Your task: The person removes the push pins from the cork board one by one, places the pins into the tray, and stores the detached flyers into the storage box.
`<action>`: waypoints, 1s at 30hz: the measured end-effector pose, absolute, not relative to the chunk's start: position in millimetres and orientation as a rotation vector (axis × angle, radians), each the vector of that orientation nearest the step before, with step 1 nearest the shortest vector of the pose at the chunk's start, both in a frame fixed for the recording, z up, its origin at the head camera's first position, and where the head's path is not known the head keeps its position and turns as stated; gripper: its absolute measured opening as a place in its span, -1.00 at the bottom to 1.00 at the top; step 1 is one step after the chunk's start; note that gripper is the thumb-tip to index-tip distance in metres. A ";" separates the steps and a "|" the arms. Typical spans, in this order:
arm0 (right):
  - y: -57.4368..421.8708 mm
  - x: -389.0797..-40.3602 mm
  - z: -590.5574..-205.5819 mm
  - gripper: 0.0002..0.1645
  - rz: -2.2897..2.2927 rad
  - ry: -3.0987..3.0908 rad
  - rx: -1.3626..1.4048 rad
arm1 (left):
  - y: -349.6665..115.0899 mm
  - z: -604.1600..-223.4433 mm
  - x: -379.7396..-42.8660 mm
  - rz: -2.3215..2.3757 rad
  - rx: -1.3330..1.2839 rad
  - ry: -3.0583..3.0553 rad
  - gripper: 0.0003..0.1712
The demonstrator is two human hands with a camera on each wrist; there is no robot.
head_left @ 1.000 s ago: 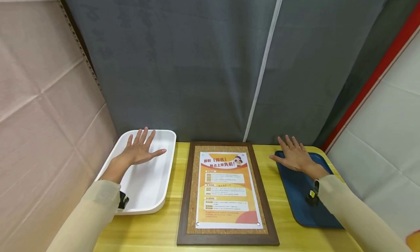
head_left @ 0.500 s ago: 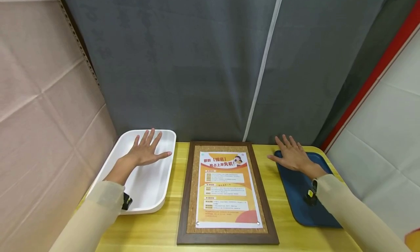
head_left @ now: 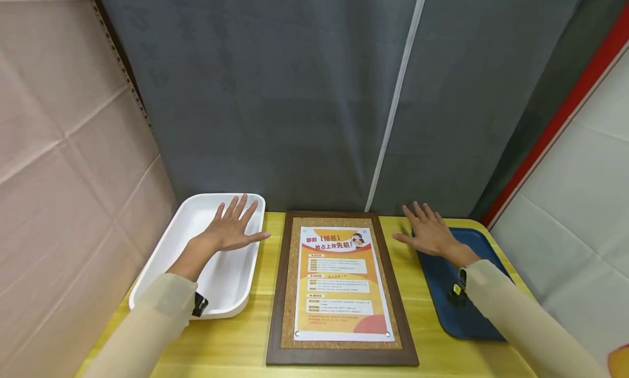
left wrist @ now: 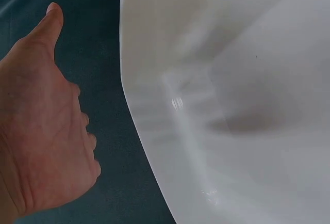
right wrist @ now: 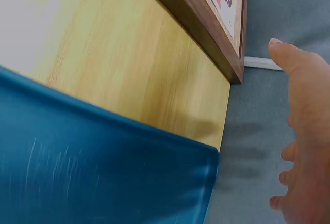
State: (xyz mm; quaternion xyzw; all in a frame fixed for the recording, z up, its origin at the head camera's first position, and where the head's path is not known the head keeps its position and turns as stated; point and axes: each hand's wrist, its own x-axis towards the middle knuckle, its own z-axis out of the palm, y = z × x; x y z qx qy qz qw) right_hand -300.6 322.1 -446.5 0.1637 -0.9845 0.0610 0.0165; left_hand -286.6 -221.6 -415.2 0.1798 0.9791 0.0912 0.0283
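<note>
My left hand (head_left: 230,231) is held palm down above the white tray (head_left: 216,290), fingers spread and thumb pointing right past its rim. The left wrist view shows the bare palm (left wrist: 49,136) beside the tray's edge, holding nothing. Over the far left corner of the blue tray (head_left: 459,312) hovers my right hand (head_left: 428,233), its fingers also spread and its thumb toward the board. Between the trays lies a cork board (head_left: 339,345) in a brown wooden frame, with an orange and white printed poster (head_left: 339,290) on it. Two round pins sit at the poster's lower corners.
A yellow wood-grain table (head_left: 221,345) bears the trays and the board. Behind it hangs a grey curtain (head_left: 275,105) with a pale strip. A pinkish cloth wall (head_left: 73,176) stands at the left, and a white panel (head_left: 580,203) with red edging at the right.
Both hands have drifted inward, the left one to the right and the right one to the left. Their fingers stay spread, and the trays and board have not moved.
</note>
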 end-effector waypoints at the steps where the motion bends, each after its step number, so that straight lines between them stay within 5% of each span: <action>1: 321.0 -301.2 -447.2 0.19 0.186 -3.061 0.513 | -218.6 -413.8 -285.4 0.285 0.563 3.021 0.31; 30: 274.1 -310.4 -463.0 0.07 0.197 -2.975 0.661 | -138.1 -418.8 -259.9 0.252 0.760 2.954 0.24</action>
